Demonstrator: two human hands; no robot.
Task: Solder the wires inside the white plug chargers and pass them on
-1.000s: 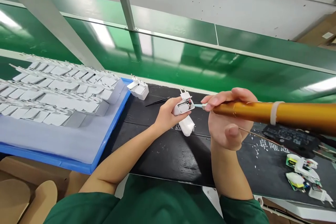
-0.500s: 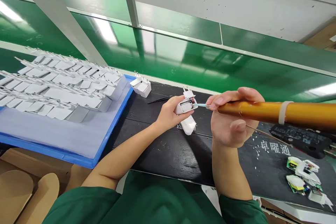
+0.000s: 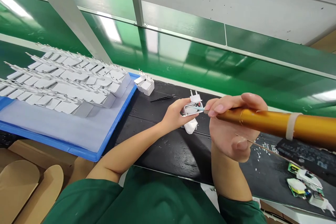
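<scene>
My left hand [image 3: 175, 116] grips an open white charger housing [image 3: 192, 109] with its two plug pins pointing up, held just above the black mat [image 3: 168, 147]. My right hand [image 3: 231, 126] is closed around a long gold pen-shaped tool [image 3: 275, 124]. Its thin pale tip [image 3: 201, 109] reaches into the open side of the housing, where small wires show. A second white shell piece [image 3: 191, 126] lies on the mat directly under the held housing.
A blue tray [image 3: 110, 136] at the left holds several rows of white chargers [image 3: 68, 84]. One loose charger [image 3: 145, 84] and black tweezers [image 3: 162, 98] lie behind my left hand. Circuit boards and shells [image 3: 306, 183] sit at the right. A green conveyor belt [image 3: 210, 66] runs behind.
The tool tip has moved left into the open housing. Both hands and the housing sit slightly further right and lower in view, as the camera shifted.
</scene>
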